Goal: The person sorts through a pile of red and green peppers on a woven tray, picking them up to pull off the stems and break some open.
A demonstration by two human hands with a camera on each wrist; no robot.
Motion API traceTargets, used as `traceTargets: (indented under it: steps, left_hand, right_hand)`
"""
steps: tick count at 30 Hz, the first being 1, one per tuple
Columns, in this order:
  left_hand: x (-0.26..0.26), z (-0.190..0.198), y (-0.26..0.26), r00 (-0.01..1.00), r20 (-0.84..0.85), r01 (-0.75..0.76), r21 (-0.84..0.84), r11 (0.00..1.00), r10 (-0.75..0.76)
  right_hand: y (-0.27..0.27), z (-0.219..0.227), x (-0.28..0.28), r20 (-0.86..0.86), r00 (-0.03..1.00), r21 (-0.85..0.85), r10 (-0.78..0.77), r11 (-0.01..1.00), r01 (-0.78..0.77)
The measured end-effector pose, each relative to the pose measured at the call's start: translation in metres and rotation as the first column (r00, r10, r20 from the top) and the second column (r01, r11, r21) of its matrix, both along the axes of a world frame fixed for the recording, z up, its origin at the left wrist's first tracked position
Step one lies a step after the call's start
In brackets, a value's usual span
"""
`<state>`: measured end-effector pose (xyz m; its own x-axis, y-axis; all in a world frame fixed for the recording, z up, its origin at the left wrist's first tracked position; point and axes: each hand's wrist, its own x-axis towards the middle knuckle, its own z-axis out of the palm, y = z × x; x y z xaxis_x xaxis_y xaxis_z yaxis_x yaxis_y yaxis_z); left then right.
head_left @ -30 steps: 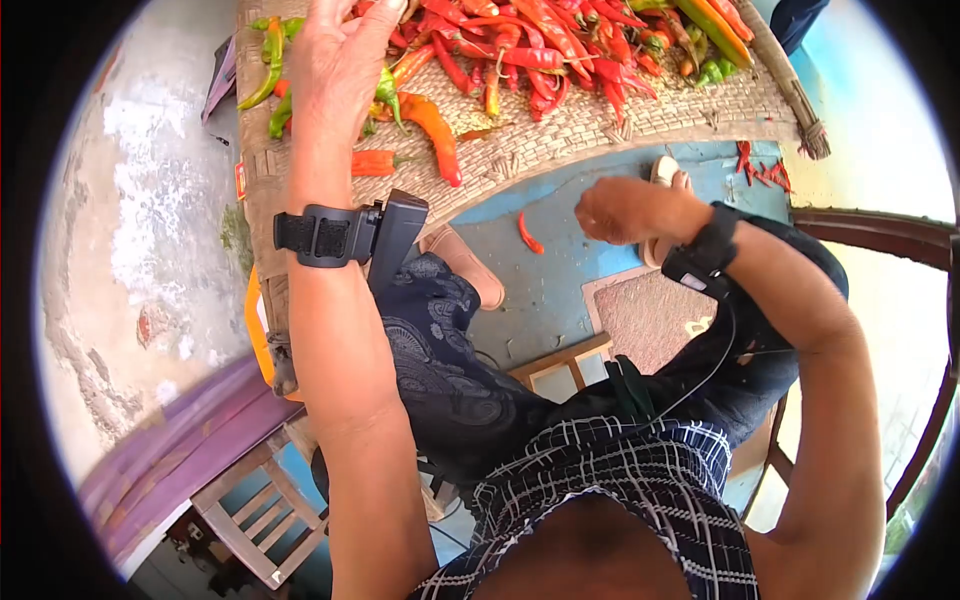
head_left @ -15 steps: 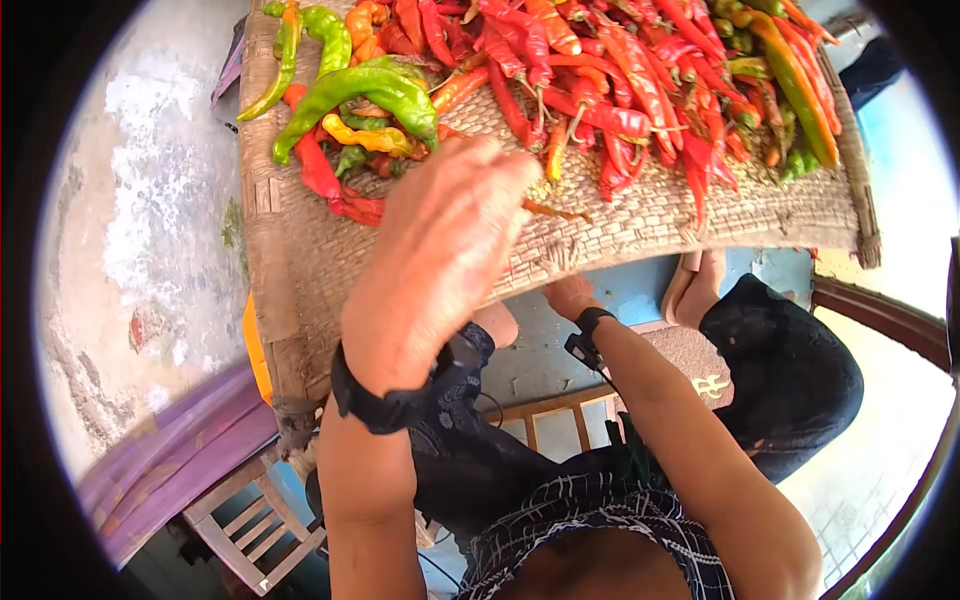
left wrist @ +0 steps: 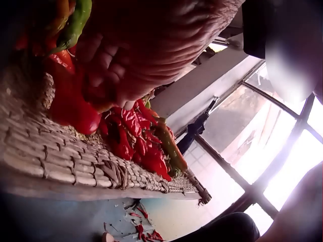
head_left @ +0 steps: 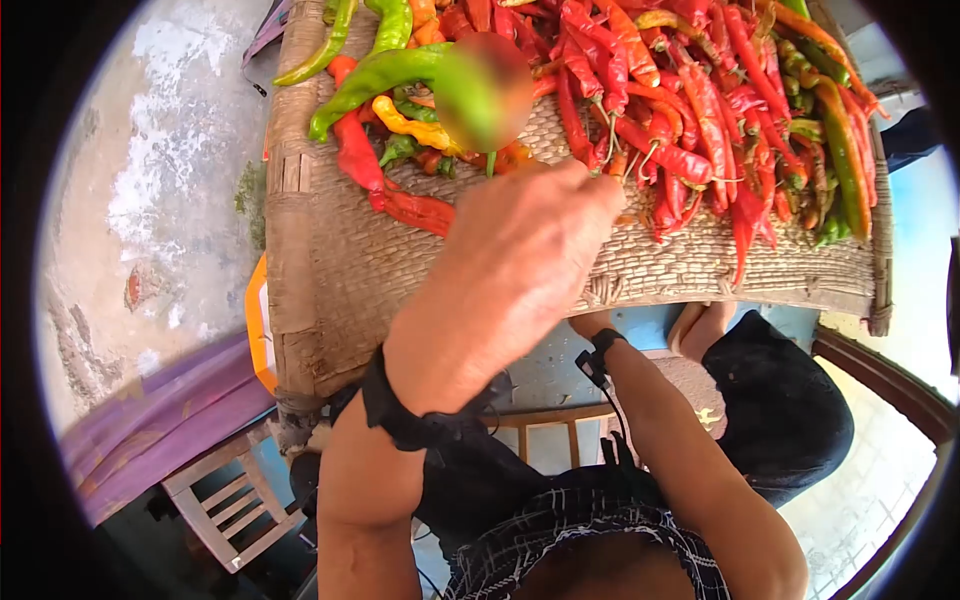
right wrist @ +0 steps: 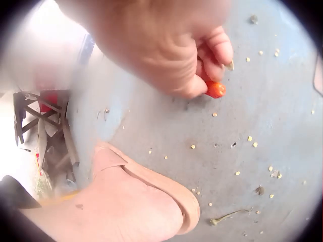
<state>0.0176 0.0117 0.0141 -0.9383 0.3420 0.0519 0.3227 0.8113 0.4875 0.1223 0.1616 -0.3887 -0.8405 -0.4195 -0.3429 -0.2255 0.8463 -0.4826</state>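
My left hand (head_left: 510, 270) is over the front of the woven mat (head_left: 340, 290), beside an orange pepper (head_left: 513, 157) and left of the red pepper heap (head_left: 700, 130). In the left wrist view its fingers (left wrist: 108, 63) are curled above the peppers; whether they grip one is hidden. Below the mat's edge is my right hand (head_left: 592, 322), partly covered by it. The right wrist view shows that hand (right wrist: 166, 50) at the floor, pinching a small red-orange pepper (right wrist: 216, 89) whose end shows past the fingers.
Green peppers (head_left: 380, 80) and a yellow one (head_left: 410, 125) lie on the mat's left. Seeds and a dry stem (right wrist: 229, 216) are scattered on the floor near a sandalled foot (right wrist: 126, 201). A wooden chair (head_left: 235, 500) stands lower left.
My left hand came down from the mat's upper left to its front. My right hand moved left and down to the floor, where it now pinches the small pepper. The view shifted.
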Motion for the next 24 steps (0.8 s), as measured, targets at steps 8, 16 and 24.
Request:
traceTargets:
  steps: [8,16,24]
  left_hand:
    - [-0.007,0.02,-0.023,0.953,0.283,-0.252,0.559,0.79,0.104]
    - [-0.022,0.002,-0.028,0.967,0.173,-0.256,0.646,0.719,0.189]
    - [-0.035,-0.006,-0.021,0.912,0.051,-0.328,0.687,0.648,0.408]
  right_hand:
    - [0.002,0.185,-0.047,0.421,0.696,0.09,0.583,0.736,-0.671]
    - [0.047,0.384,-0.124,0.489,0.483,-0.634,0.726,0.676,-0.375]
    - [0.061,0.452,-0.178,-0.161,0.94,-0.782,-0.302,0.62,0.065]
